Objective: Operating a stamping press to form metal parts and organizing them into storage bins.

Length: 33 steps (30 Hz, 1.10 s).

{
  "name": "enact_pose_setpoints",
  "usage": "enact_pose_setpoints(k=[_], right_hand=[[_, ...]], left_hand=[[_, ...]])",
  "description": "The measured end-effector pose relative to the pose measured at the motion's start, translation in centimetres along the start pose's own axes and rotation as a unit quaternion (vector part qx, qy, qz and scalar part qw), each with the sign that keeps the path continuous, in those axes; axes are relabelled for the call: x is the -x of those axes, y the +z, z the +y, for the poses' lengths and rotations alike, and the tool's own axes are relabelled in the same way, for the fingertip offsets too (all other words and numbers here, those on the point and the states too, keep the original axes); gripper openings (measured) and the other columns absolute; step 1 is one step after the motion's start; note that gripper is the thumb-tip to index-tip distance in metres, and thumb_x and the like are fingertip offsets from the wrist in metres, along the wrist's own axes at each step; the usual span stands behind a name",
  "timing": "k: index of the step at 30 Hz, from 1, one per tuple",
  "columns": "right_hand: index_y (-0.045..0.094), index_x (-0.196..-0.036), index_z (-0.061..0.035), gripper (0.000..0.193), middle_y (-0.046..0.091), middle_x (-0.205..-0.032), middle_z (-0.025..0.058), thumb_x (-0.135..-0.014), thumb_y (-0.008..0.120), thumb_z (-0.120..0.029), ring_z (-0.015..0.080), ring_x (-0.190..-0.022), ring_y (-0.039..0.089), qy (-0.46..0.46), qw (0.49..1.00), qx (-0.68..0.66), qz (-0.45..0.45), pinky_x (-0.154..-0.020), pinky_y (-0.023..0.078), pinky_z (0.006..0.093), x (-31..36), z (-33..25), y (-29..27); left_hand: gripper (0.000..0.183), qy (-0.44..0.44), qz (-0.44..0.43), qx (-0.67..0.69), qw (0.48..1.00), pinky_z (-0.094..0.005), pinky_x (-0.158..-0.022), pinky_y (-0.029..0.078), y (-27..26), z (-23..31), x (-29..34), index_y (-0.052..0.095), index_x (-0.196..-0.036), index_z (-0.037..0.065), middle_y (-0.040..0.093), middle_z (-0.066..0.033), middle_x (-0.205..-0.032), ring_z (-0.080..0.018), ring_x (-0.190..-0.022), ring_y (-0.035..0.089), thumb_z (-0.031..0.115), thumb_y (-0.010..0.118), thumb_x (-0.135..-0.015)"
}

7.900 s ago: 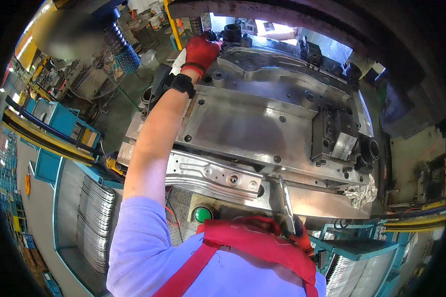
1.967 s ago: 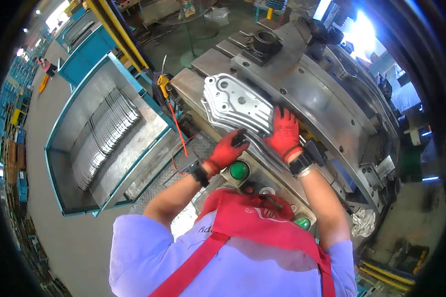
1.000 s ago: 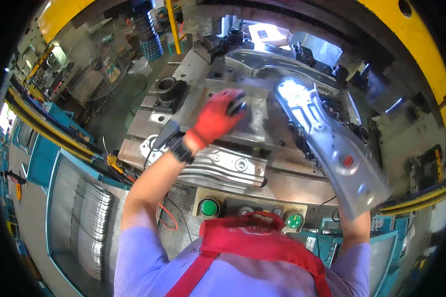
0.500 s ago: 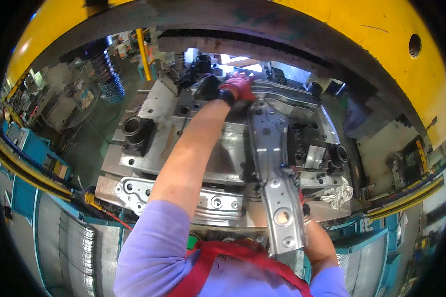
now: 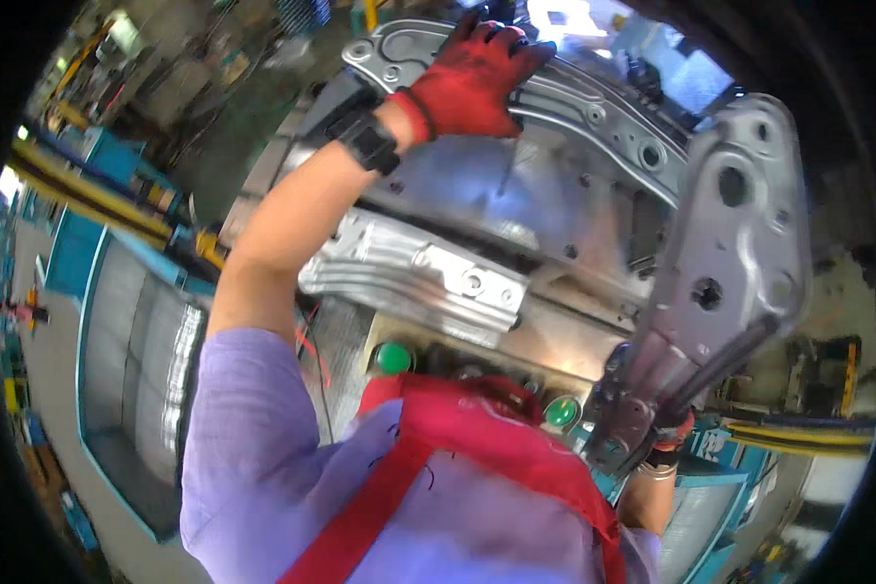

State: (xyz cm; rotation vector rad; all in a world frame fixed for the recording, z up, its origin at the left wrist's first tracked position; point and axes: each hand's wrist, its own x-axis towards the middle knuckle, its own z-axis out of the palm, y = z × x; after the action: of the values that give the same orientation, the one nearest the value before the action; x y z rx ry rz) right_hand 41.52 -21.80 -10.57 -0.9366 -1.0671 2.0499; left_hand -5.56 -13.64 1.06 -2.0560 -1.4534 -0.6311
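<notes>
- Teal bin stands at far left, apart from the bench; a row of metal parts lines its right side, and grey floor runs along its outer edge.
- Yellow air gun hangs just off the bench's left edge.
- Stacked silver panels lie along the near edge of the bench, partly behind the left forearm; past their right end the ledge is bare.
- Left hand, red-gloved, grasps a long curved panel at the far side, fingers over its far edge, thumb at the near one. Its left end juts beyond the glove; a bare stretch of steel die separates it from the stack.
- Green buttons sit below the near edge, close to the red apron.
- Right hand, mostly hidden, grasps the lower end of a raised panel, tilted up off the bench's right end. Its left edge overlaps the curved panel's right end in view; whether they touch, I cannot tell.
- Teal rack stands right of that wrist.
</notes>
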Motion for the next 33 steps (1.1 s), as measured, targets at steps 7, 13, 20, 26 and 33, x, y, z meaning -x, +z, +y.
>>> enact_pose_setpoints(k=[7, 13, 20, 26, 33], right_hand=[[0.037, -0.119, 0.0028, 0.057, 0.047, -0.114, 0.019, -0.066, 0.057, 0.006, 0.0291, -0.101, 0.05, -0.013, 0.997, 0.062, 0.038, -0.083, 0.043, 0.0393, 2.9, 1.3, -2.5], [0.033, -0.122, 0.0025, 0.065, 0.046, -0.115, 0.019, -0.063, 0.058, 0.008, 0.029, -0.101, 0.05, -0.013, 0.992, 0.127, -0.003, -0.084, 0.043, 0.0398, 2.0, 0.9, -0.4], [0.026, -0.127, 0.0014, 0.08, 0.038, -0.124, 0.0178, -0.058, 0.067, -0.005, 0.0307, -0.113, 0.039, -0.045, 0.92, 0.36, -0.15, -0.093, 0.033, 0.0403, -3.6, -1.2, 13.5], [0.026, -0.128, 0.0, 0.091, 0.035, -0.122, 0.0208, -0.053, 0.073, -0.025, 0.0371, -0.114, 0.031, -0.295, 0.656, 0.689, -0.092, -0.097, 0.025, 0.0426, -9.2, 3.5, 22.2], [0.034, -0.123, -0.0034, 0.085, 0.037, -0.119, 0.0176, -0.053, 0.071, -0.035, 0.0317, -0.109, 0.035, -0.397, 0.501, 0.763, -0.096, -0.09, 0.028, 0.0447, -15.7, 8.8, 26.9]], left_hand=[[0.09, -0.06, -0.156, 0.079, 0.983, -0.0479, -0.101, 0.017, -6.9, 3.7, 15.5, 0.036, -0.125, 0.011, 0.042, -0.0175, -0.111, -0.0329, -0.107, 0.039, 0.039, 0.07, -0.046], [0.084, -0.12, -0.208, 0.071, 0.968, -0.0468, -0.1, 0.02, -5.2, 5.4, 21.5, 0.039, -0.122, 0.01, 0.039, -0.0173, -0.119, -0.0344, -0.114, 0.034, 0.032, 0.072, -0.049], [0.072, -0.214, -0.132, 0.045, 0.967, -0.0458, -0.101, 0.019, -3.4, 7.4, 25.3, 0.042, -0.12, 0.013, 0.033, -0.0158, -0.127, -0.0335, -0.12, 0.028, 0.025, 0.071, -0.055], [0.059, -0.45, 0.078, 0.092, 0.885, -0.0457, -0.098, 0.023, -5.8, 12.6, 28.5, 0.042, -0.119, 0.009, 0.034, -0.0177, -0.125, -0.0358, -0.116, 0.031, 0.015, 0.064, -0.064], [0.061, -0.618, 0.25, 0.284, 0.69, -0.0328, -0.098, 0.025, -1.6, 14.6, 32.1, 0.024, -0.129, 0.004, 0.032, -0.0159, -0.127, -0.0258, -0.118, 0.03, 0.022, 0.056, -0.081]])
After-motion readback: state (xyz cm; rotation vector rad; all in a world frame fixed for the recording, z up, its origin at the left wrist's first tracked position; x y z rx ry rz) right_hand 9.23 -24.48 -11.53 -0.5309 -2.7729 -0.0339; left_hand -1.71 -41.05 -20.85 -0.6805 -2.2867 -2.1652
